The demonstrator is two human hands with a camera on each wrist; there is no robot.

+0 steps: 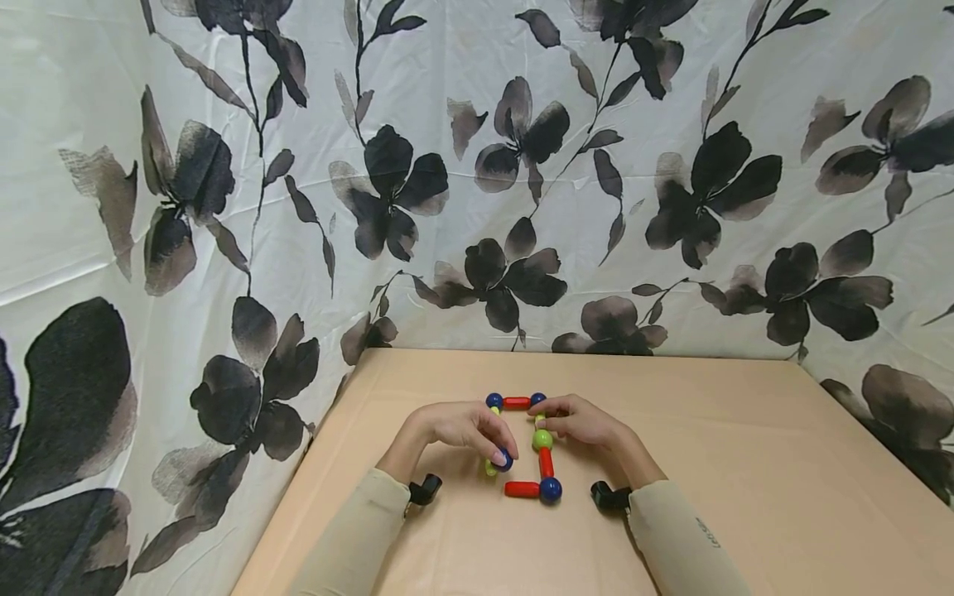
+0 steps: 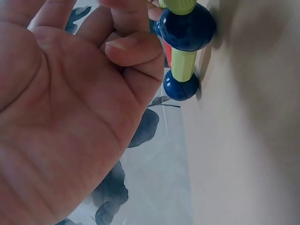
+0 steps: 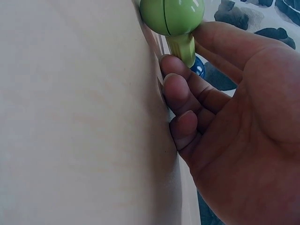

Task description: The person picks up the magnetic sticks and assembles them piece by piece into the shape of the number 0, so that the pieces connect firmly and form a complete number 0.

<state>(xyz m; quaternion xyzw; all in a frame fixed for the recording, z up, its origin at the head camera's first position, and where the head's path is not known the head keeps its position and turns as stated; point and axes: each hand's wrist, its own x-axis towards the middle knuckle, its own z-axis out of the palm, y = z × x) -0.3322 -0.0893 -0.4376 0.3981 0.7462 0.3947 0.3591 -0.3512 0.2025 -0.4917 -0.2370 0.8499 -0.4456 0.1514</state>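
A frame of colored rods and balls lies on the table. My left hand (image 1: pixel 469 426) pinches a blue ball (image 1: pixel 505 461) on its near left side, beside the end of a yellow-green rod (image 1: pixel 490 468). In the left wrist view, curled fingers (image 2: pixel 133 49) are beside another yellow-green rod (image 2: pixel 183 64) between two blue balls. On the far right side, my right hand (image 1: pixel 577 418) pinches a yellow-green rod (image 3: pixel 182 49) just beyond a green ball (image 1: pixel 542 439). Its fingertips partly cover that rod.
A red rod (image 1: pixel 516 403) joins the two far blue balls. Nearer me, another red rod (image 1: pixel 546 462) runs to a blue ball (image 1: pixel 551 490), from which a third red rod (image 1: pixel 522 490) points left. Flower-printed cloth (image 1: pixel 507 207) hangs behind the tan table (image 1: pixel 715 430).
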